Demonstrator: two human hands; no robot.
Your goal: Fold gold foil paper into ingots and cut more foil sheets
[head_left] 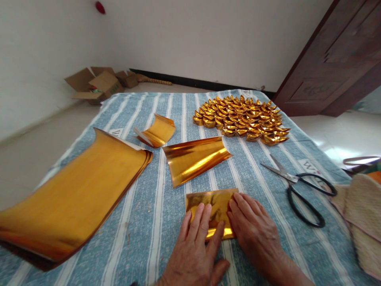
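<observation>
Both hands lie flat on a small gold foil sheet [212, 204] near the front edge of the striped blue cloth [139, 222] — neither one grips it. Her left hand [195, 248] has its fingers stretched out and pressed down on the sheet's near half, the thumb spread off to the side on the cloth. Close beside it, the right hand [253, 228] rests just as open, fingertips on the sheet's right edge and palm on the cloth. That sheet looks folded along its front edge, where a bright strip shows between the two hands.

Just beyond it lies a curled gold foil piece [195, 159], arched up off the cloth, and farther back toward the left a smaller curled foil piece [157, 131]. A big stack of gold foil sheets [71, 198] covers the front left corner, its far end curling upward. Black-handled scissors [300, 184] lie shut to the right of the hands, well apart from them. Toward the back right of the cloth sits a tight cluster of folded gold paper ingots [241, 119] — dozens, touching one another. Off the cloth, an open cardboard box [95, 85] sits on the floor by the wall.
</observation>
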